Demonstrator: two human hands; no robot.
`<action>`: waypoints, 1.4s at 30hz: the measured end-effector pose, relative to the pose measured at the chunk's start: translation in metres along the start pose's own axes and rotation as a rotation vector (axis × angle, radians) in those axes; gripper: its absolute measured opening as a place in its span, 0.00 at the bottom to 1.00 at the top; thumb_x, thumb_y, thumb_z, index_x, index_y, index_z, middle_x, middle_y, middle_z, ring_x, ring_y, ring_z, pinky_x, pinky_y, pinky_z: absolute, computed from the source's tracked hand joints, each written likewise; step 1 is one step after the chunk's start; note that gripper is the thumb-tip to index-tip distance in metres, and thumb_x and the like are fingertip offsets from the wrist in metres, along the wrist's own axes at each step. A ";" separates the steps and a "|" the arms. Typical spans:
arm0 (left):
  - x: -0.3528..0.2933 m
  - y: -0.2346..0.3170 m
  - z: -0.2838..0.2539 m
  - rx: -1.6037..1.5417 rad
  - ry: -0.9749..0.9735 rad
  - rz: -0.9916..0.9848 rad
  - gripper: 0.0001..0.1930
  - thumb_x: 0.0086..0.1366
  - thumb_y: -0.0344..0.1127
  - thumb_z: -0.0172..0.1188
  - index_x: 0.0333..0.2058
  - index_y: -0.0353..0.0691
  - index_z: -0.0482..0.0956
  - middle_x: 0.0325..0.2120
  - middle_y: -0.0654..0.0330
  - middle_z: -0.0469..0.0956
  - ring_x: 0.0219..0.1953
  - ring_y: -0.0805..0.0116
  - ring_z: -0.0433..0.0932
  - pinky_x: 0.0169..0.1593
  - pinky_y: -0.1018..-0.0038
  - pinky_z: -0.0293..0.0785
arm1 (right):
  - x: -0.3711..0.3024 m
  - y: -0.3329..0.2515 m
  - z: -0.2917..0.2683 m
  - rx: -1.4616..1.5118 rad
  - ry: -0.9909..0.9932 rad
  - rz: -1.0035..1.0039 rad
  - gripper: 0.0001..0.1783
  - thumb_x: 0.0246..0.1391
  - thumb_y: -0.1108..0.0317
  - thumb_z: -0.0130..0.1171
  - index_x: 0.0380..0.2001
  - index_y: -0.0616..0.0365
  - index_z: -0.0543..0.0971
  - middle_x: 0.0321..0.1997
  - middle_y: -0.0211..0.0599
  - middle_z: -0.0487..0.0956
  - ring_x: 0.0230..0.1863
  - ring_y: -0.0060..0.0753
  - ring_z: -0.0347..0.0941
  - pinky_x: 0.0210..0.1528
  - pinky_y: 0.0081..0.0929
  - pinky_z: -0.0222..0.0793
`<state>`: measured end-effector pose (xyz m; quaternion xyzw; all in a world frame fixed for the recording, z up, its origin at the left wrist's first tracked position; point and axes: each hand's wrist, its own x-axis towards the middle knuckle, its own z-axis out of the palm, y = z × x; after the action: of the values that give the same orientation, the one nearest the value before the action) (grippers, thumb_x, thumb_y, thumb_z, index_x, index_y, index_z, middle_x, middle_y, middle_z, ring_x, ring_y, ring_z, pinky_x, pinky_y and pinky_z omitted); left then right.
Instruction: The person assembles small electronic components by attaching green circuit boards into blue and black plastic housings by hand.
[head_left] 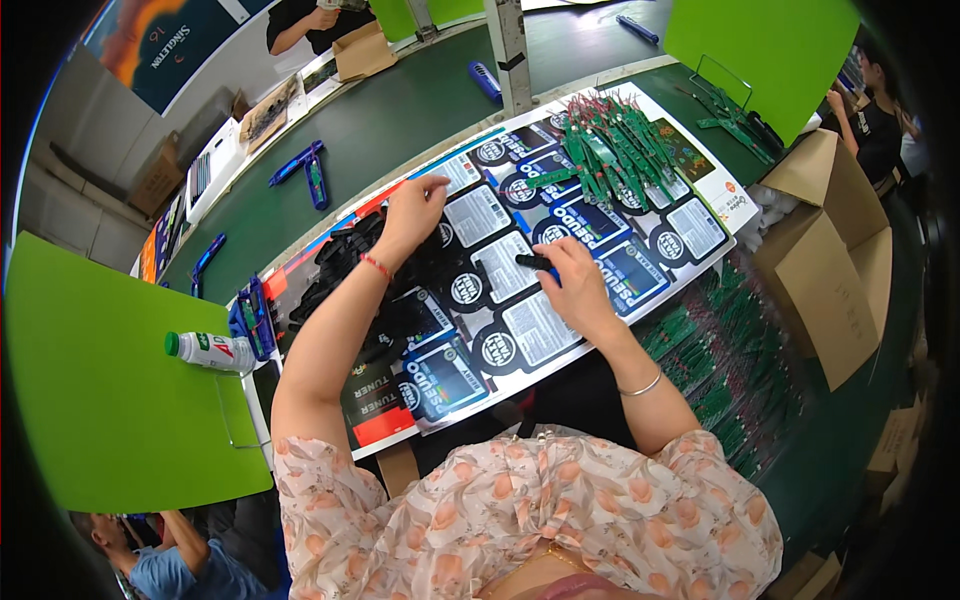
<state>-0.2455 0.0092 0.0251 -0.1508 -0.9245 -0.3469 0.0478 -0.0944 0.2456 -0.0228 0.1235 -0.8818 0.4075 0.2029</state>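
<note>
While the right hand (pixel 578 285) pinches one small black part (pixel 533 262), the left hand (pixel 412 208), fingers curled, touches one printed sheet (pixel 560 300); one bottle (pixel 212 350) lies left.

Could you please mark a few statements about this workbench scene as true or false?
1. The right hand holds a small black part in its fingers. True.
2. The left hand holds the plastic bottle. False: the bottle lies on its side apart from both hands, by the green divider; the left hand rests on the printed sheet.
3. A pile of green circuit boards lies at the far end of the sheet. True.
4. The cardboard box stands to the person's left. False: it is on the right.
5. The left wrist wears a red band. True.
</note>
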 end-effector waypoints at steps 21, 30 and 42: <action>0.221 -0.023 0.117 0.413 0.045 0.224 0.12 0.63 0.38 0.57 0.41 0.43 0.83 0.53 0.43 0.71 0.44 0.45 0.78 0.53 0.59 0.73 | -0.003 0.003 -0.005 0.023 0.008 -0.020 0.15 0.44 0.78 0.63 0.40 0.62 0.78 0.40 0.40 0.74 0.41 0.44 0.71 0.43 0.36 0.70; 0.130 -0.001 0.030 -1.063 0.041 -0.394 0.42 0.60 0.15 0.55 0.69 0.38 0.43 0.51 0.40 0.69 0.45 0.56 0.78 0.50 0.65 0.81 | -0.003 0.004 -0.006 0.238 0.190 0.046 0.14 0.48 0.81 0.62 0.41 0.62 0.80 0.39 0.42 0.74 0.32 0.38 0.76 0.34 0.27 0.74; -0.173 0.083 0.008 -1.545 -0.276 -0.485 0.38 0.56 0.16 0.51 0.65 0.50 0.58 0.40 0.55 0.72 0.31 0.70 0.71 0.34 0.75 0.70 | 0.007 -0.028 -0.022 0.802 0.270 0.334 0.14 0.54 0.77 0.62 0.45 0.63 0.79 0.38 0.29 0.80 0.36 0.17 0.75 0.37 0.16 0.71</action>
<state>-0.0553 0.0316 0.0375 0.0214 -0.4295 -0.8646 -0.2598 -0.0845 0.2444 0.0121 -0.0058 -0.6278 0.7564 0.1835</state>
